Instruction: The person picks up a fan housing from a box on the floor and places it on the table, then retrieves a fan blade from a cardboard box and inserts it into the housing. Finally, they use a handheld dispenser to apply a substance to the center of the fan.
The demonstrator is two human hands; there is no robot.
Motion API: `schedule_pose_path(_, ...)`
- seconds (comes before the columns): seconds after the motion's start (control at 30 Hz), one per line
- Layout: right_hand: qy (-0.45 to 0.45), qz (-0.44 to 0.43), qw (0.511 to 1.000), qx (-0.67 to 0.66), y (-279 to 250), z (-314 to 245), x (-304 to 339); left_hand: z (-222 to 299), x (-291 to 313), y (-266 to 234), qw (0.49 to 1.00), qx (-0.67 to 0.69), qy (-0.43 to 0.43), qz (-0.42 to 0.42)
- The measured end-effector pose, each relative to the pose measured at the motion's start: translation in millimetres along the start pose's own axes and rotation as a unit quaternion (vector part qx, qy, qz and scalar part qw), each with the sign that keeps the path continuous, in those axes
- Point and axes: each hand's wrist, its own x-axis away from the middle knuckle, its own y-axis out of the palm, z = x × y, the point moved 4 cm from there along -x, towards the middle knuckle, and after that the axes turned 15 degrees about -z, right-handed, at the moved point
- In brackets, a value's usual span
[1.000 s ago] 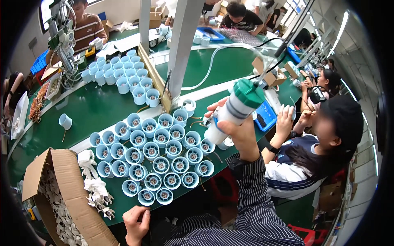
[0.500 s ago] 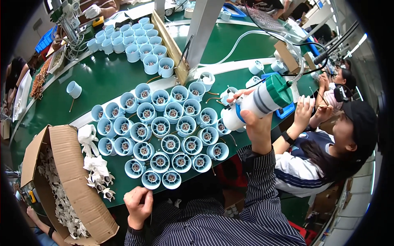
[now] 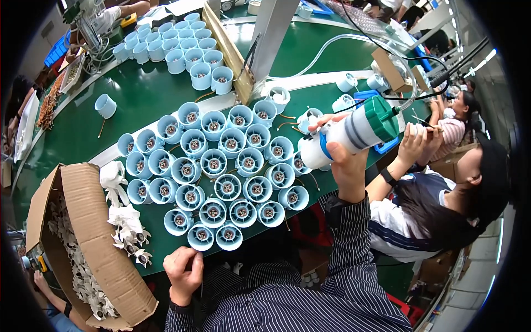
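Note:
My right hand (image 3: 348, 171) is wrapped round a thick dispensing syringe (image 3: 354, 133), holding it tilted over the right side of the group of blue cups. The syringe has a pale translucent barrel with dark bands, a blue ring and a green cap with a hose. Light blue round fan housings (image 3: 227, 188), with ribs and small metal motor parts inside, stand open side up on the green table. By the front edge, just below the nearest housings, my left hand (image 3: 184, 274) is closed, thumb against fingers; whatever it may hold is hidden.
A cardboard box (image 3: 105, 238) of small white fan blades stands at left, beside white gloves (image 3: 114, 180) and loose fan blades (image 3: 133, 240). A wooden rail (image 3: 229, 52) and metal post (image 3: 271, 41) rise behind. At right a co-worker (image 3: 437, 205) sits close.
The view has shifted slightly, so the housings and box appear a little further left and up. Both hands keep nearly the same pose, the right still gripping the syringe.

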Motion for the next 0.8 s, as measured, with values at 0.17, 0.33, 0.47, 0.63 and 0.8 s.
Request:
schedule_pose_path(0.17,-0.001,-0.006,1.000,0.003,-0.2,-0.3,-0.6,-0.4,-0.4,-0.4,1.000,0.005,-0.001,0.001)
schedule_pose_path(0.33,0.002,-0.001,1.000,-0.004,-2.1,2.5,0.3,-0.1,-2.6,-1.2,1.000,0.005,0.006,0.004)
schedule_pose_path(0.47,0.001,0.002,1.000,-0.014,-1.3,1.2,2.5,0.2,-0.3,-1.7,1.000,0.005,0.006,0.003)
schedule_pose_path(0.63,0.001,0.004,1.000,-0.018,-3.3,3.4,4.5,-0.8,-0.2,-0.9,1.000,0.004,0.005,0.002)
schedule_pose_path(0.8,0.001,-0.001,1.000,-0.012,-2.4,1.8,4.8,-0.2,-0.1,-1.3,1.000,0.004,0.007,0.002)
